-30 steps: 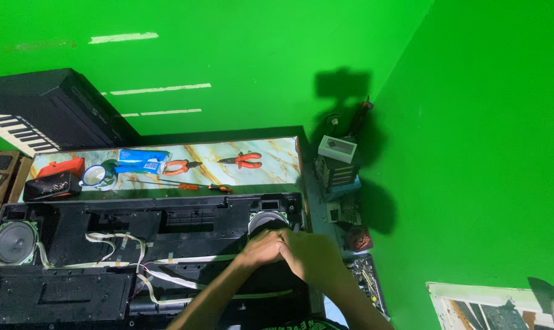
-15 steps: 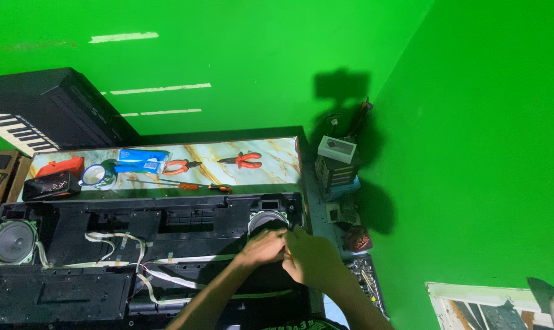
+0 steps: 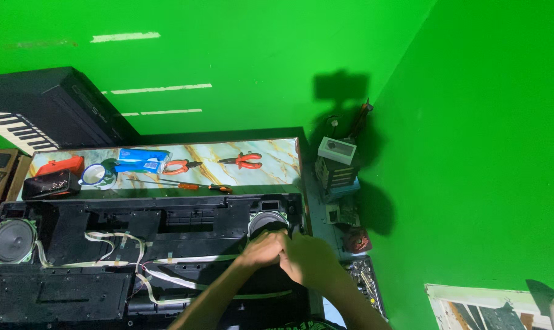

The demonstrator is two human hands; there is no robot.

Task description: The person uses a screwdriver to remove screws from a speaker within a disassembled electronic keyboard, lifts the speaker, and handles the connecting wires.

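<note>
Hands meet at the right end of an opened black keyboard case (image 3: pixel 148 256) that lies across the near edge of the tabletop (image 3: pixel 277 168). The left hand (image 3: pixel 266 249) and the right hand (image 3: pixel 307 260) are pressed together just below the right speaker (image 3: pixel 268 221), a round grey cone set in the case's far right corner. Since a second ago both hands have crept a little toward that speaker and bunched closer; I judge they are working on something small at its rim. The fingers of both are curled tight and overlap, so I cannot tell whether they grip anything or what it is. A matching left speaker (image 3: pixel 12 240) sits untouched at the case's left end, with pale ribbon cables (image 3: pixel 115 244) taped across the middle. Along the far edge of the marble-patterned tabletop lie a flat blue packet with a white patch (image 3: pixel 143 160), a blue-rimmed cup (image 3: pixel 95 175), a red box (image 3: pixel 61 165) above a black case (image 3: pixel 51 184), two orange-handled pliers (image 3: pixel 242 161), and a screwdriver (image 3: pixel 197 186). Off the right edge stands a small white-topped box on a dark stack (image 3: pixel 336 160). A black piano keyboard (image 3: pixel 38 116) leans against the green wall at far left.
</note>
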